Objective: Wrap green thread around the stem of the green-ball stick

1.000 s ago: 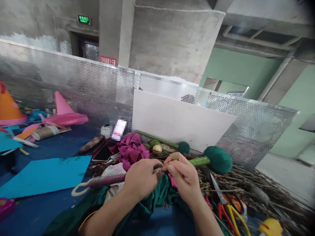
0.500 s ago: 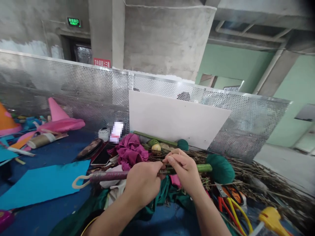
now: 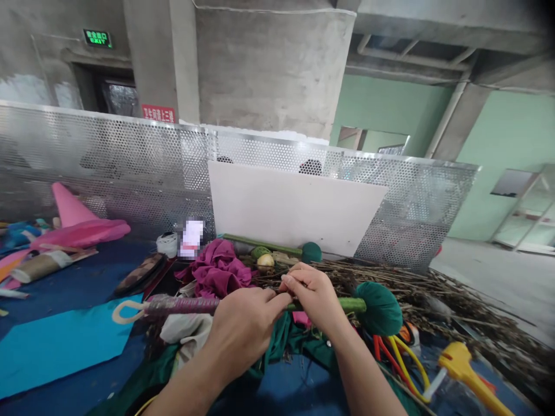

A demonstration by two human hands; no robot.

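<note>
A long wrapped stick (image 3: 184, 305) lies across in front of me, purple on its left part with a cream loop (image 3: 125, 312) at that end. Its right part is a green rod (image 3: 352, 304), which meets a dark green fabric ball (image 3: 379, 309). My left hand (image 3: 249, 320) is closed around the middle of the stick. Over the same spot, my right hand (image 3: 313, 294) is bent with thumb and fingertips pinched together, close to the left fingers. Whatever is between those fingertips is hidden.
Magenta cloth (image 3: 221, 268) and a second green rod (image 3: 264, 244) lie behind my hands. Dry stems (image 3: 416, 274) spread right, near a yellow glue gun (image 3: 459, 361) and yellow-handled tool (image 3: 410, 364). Blue sheet (image 3: 65, 346) and pink hat (image 3: 82, 219) lie left. A white board (image 3: 295, 202) leans against perforated metal panels.
The view has shifted, so the surroundings sit further left. My right fingers have come down closer to the stick and the left hand. My left hand keeps its hold.
</note>
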